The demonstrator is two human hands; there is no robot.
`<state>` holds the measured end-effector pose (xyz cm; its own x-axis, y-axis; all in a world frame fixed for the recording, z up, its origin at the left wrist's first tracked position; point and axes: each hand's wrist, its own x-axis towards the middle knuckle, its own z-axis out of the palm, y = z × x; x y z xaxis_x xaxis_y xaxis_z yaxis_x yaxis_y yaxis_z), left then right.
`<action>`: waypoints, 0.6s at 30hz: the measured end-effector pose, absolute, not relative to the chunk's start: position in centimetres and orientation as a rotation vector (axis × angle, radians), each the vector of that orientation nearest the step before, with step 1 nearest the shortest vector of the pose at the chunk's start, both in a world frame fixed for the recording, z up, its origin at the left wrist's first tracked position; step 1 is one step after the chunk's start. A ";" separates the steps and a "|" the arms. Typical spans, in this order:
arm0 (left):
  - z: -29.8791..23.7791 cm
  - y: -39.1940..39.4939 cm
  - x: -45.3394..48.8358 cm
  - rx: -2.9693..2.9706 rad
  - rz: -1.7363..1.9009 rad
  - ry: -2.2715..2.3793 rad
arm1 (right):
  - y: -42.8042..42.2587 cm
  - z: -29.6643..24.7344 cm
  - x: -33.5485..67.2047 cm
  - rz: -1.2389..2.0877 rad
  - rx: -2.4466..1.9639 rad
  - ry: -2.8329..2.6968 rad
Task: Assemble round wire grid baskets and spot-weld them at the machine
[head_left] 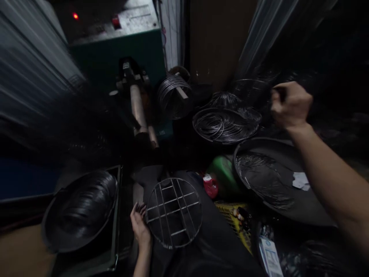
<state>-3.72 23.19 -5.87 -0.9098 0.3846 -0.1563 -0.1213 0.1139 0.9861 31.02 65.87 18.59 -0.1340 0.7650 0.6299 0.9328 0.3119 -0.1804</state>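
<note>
A round wire grid (173, 212) with crossed bars rests on my dark-clothed lap at the bottom centre. My left hand (140, 225) holds it by its left rim, fingers curled round the edge. My right hand (290, 104) is raised at the upper right, closed in a fist round something dark that I cannot make out. It hovers beside a pile of thin wire rings (225, 124) and above a wide dark pan (300, 209) with loose wire rods in it.
A green machine (127, 50) with a red lamp stands at the back, a copper-coloured arm (138, 109) jutting from it. A wire coil (173, 96) sits beside it. A dark bowl of wires (80, 211) lies at the left. Green container (223, 173) and yellow crate (230, 217) sit between.
</note>
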 end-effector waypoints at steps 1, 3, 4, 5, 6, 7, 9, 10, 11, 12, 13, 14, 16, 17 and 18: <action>-5.1 23.2 -3.8 0.234 1.891 1.991 | 63.7 19.0 30.9 -0.336 -1.430 -1.918; -2.9 23.2 -4.0 0.215 1.974 1.949 | 59.3 19.2 30.0 -0.284 -1.275 -1.862; -1.5 23.2 -4.2 0.246 1.997 1.935 | 57.3 19.0 29.2 -0.229 -1.194 -1.846; -0.1 23.2 -4.4 0.268 2.057 1.924 | 55.3 18.8 28.2 -0.154 -1.118 -1.841; 1.3 23.2 -4.7 0.294 2.148 1.896 | 53.6 18.5 27.0 -0.071 -1.058 -1.842; 2.6 23.2 -4.9 0.356 2.196 1.843 | 52.0 18.1 25.6 0.015 -1.014 -1.850; 4.8 23.1 -5.2 0.447 2.235 1.717 | 49.3 17.1 22.5 0.187 -0.960 -1.874; 5.6 23.1 -5.1 0.474 2.235 1.654 | 48.3 16.6 21.1 0.273 -0.936 -1.888; 6.2 23.0 -4.9 0.483 2.228 1.599 | 47.5 16.1 19.8 0.361 -0.908 -1.908; 6.6 22.9 -4.7 0.481 2.217 1.556 | 46.8 15.6 18.6 0.447 -0.876 -1.929; 6.7 22.8 -4.4 0.474 2.205 1.523 | 46.4 15.2 17.7 0.525 -0.843 -1.947; 6.8 22.6 -4.1 0.463 2.191 1.502 | 46.1 14.9 17.0 0.584 -0.810 -1.962; 6.6 22.4 -3.6 0.445 2.160 1.474 | 45.9 14.5 16.2 0.659 -0.755 -1.980; 6.5 22.4 -3.5 0.442 2.144 1.463 | 46.0 14.3 16.1 0.684 -0.739 -1.979; 6.4 22.4 -3.4 0.446 2.125 1.456 | 46.2 14.2 16.0 0.714 -0.733 -1.973</action>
<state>-3.40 22.37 6.36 -0.8098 0.5863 -0.0216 -0.2318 -0.2859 0.9298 15.99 46.17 14.16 -0.4320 0.7256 0.5356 0.2150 0.6596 -0.7202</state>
